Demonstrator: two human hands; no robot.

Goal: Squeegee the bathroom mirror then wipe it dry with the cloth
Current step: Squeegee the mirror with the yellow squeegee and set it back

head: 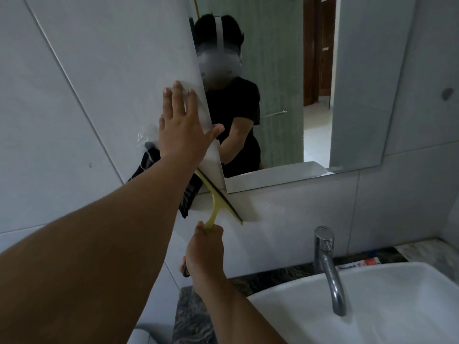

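Dark marbled stone countertop (pixel 270 278) runs along the tiled wall. White basin (pixel 372 309) sits on it; chrome faucet (pixel 327 266) rises at the basin's back rim. Toothpaste tube (pixel 360 264) lies flat behind the basin, just right of the faucet.

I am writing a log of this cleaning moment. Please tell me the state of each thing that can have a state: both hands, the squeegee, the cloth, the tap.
left hand: open, flat against the wall at the mirror edge
right hand: closed on the squeegee handle
squeegee: held, blade tilted, below the mirror's bottom edge
cloth: dark, hanging by the mirror, not held
tap: no water running
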